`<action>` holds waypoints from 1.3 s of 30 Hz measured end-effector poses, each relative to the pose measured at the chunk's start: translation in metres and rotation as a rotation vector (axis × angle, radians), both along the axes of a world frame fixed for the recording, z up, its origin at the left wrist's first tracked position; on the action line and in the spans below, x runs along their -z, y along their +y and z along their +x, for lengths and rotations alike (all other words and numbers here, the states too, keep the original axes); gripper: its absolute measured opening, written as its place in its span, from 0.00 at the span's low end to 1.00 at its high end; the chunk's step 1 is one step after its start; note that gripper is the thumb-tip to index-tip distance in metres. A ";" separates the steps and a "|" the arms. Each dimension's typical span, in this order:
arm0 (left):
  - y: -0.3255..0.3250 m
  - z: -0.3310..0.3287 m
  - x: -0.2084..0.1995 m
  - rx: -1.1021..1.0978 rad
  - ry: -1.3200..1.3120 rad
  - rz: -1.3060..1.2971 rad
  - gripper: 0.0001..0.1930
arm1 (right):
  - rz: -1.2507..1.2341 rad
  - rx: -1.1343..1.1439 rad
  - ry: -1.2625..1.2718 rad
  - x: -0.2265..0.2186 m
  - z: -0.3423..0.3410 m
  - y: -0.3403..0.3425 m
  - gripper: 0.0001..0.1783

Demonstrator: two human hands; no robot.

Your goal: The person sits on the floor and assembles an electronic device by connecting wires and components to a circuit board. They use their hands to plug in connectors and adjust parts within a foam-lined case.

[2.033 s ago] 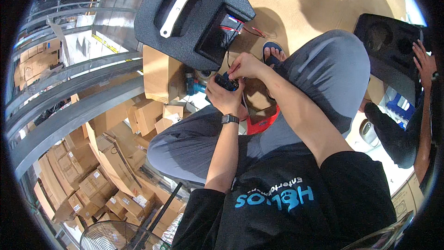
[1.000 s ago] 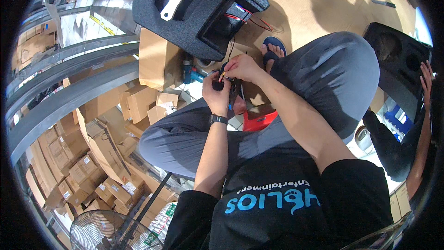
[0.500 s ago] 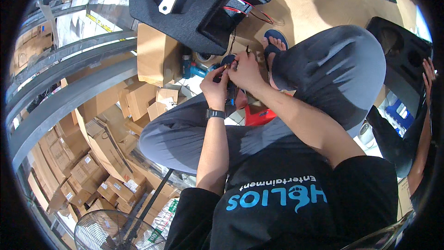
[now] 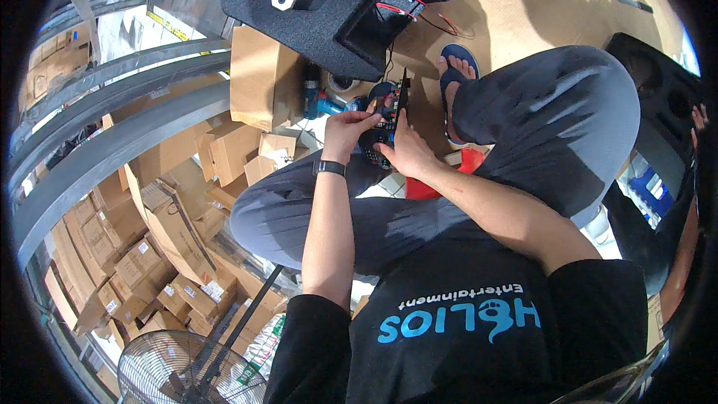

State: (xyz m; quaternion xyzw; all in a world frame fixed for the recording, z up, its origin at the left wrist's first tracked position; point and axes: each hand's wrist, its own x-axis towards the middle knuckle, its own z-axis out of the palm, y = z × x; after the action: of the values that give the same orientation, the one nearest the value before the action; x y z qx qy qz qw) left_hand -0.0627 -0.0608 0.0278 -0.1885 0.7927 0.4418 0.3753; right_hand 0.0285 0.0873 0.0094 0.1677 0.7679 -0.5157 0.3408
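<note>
Between my hands is a circuit board [image 4: 390,113] with small coloured parts, fixed to a dark flat panel seen nearly edge-on. My left hand [image 4: 347,133] is closed on its left side, thumb and fingers pinching near the edge. On the other side, my right hand [image 4: 410,151] grips the panel, with the thumb toward the board's near end. Just beyond stands a black speaker cabinet [image 4: 357,43], its rectangular opening facing right. Red and black wires [image 4: 437,21] come out of that opening. What lies under my fingers is hidden.
A blue cordless drill [image 4: 326,105] lies beside a cardboard box [image 4: 258,82]. Metal shelf rails [image 4: 142,116] and many cartons [image 4: 142,265] fill the left, with a fan [image 4: 176,370] below. At right, another person's hand [image 4: 698,117] touches a second black cabinet [image 4: 651,97]. Something red [image 4: 423,188] lies below my hands.
The board and panel have turned, so the component side now shows. My right hand has moved down along the panel and opened out from its pinch; my left hand has shifted slightly left.
</note>
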 end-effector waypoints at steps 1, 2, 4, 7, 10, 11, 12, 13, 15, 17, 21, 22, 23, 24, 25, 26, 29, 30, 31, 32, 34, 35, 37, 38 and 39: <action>-0.002 -0.004 0.000 0.073 0.009 -0.031 0.19 | 0.017 -0.004 0.013 -0.002 -0.001 -0.001 0.60; -0.004 -0.007 -0.001 0.136 0.012 -0.021 0.19 | 0.028 0.000 0.037 -0.005 -0.001 -0.001 0.60; -0.008 -0.013 -0.001 0.264 0.014 -0.003 0.19 | 0.018 0.004 0.036 -0.009 -0.003 -0.002 0.60; -0.010 -0.024 -0.001 0.449 0.069 0.009 0.20 | -0.013 0.045 0.010 -0.013 -0.003 -0.001 0.61; -0.013 -0.037 -0.004 0.604 -0.051 0.060 0.19 | -0.003 0.024 0.059 -0.012 -0.002 0.001 0.62; -0.014 -0.041 -0.005 0.609 -0.108 0.079 0.19 | -0.017 0.028 0.052 -0.012 -0.001 0.000 0.61; -0.015 -0.046 -0.007 0.624 -0.156 0.079 0.18 | -0.030 0.032 0.067 -0.012 -0.001 -0.001 0.61; -0.017 -0.049 -0.008 0.638 -0.219 0.061 0.18 | -0.017 0.030 0.083 -0.011 -0.001 -0.001 0.63; -0.018 -0.058 -0.007 0.714 -0.288 0.025 0.19 | 0.002 0.023 0.086 -0.010 0.000 -0.003 0.65; -0.019 -0.066 -0.003 0.807 -0.271 0.009 0.19 | 0.004 0.004 0.087 -0.009 0.000 -0.003 0.65; -0.021 -0.074 0.007 0.960 -0.133 0.048 0.17 | 0.027 -0.006 0.080 -0.011 0.000 -0.001 0.65; -0.021 -0.075 0.007 0.976 -0.131 0.050 0.17 | 0.029 -0.015 0.080 -0.011 -0.001 -0.001 0.63; -0.021 -0.075 0.008 0.908 -0.177 0.102 0.15 | 0.019 -0.020 0.078 -0.012 -0.001 0.000 0.62; -0.021 -0.074 0.007 0.909 -0.177 0.113 0.15 | 0.010 -0.024 0.075 -0.012 -0.001 0.001 0.61; -0.021 -0.075 0.006 0.907 -0.188 0.125 0.14 | 0.015 -0.028 0.071 -0.013 -0.001 0.001 0.63; -0.020 -0.075 0.005 0.904 -0.204 0.146 0.14 | 0.017 -0.025 0.092 -0.013 -0.001 0.001 0.63; -0.018 -0.076 0.001 0.920 -0.192 0.125 0.14 | 0.033 -0.027 0.132 -0.011 -0.002 0.001 0.62; -0.017 -0.076 0.000 0.914 -0.178 0.143 0.14 | 0.035 -0.034 0.131 -0.010 -0.002 0.001 0.62; -0.017 -0.075 -0.001 0.880 -0.177 0.137 0.13 | 0.038 -0.036 0.134 -0.010 -0.002 0.001 0.62; -0.016 -0.074 -0.002 0.838 -0.170 0.149 0.13 | 0.037 -0.036 0.137 -0.010 -0.003 0.001 0.62; -0.014 -0.073 -0.004 0.820 -0.178 0.118 0.13 | 0.038 -0.025 0.152 -0.010 -0.005 0.000 0.62; -0.013 -0.074 -0.004 0.843 -0.193 0.076 0.13 | 0.043 -0.032 0.149 -0.011 -0.006 0.000 0.62; -0.011 -0.076 -0.006 0.875 -0.206 0.005 0.14 | 0.053 -0.046 0.134 -0.012 -0.009 0.000 0.61; -0.010 -0.078 -0.008 0.884 -0.203 -0.025 0.14 | 0.053 -0.045 0.134 -0.013 -0.011 0.000 0.61; -0.009 -0.078 -0.009 0.889 -0.214 -0.076 0.15 | 0.054 -0.043 0.133 -0.014 -0.012 0.000 0.61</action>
State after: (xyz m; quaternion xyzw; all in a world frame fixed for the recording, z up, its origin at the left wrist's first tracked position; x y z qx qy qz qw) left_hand -0.1412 -0.0699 0.0368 0.1119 0.7690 0.1865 0.6011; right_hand 0.0167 0.0873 0.0233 0.1256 0.8059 -0.4974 0.2956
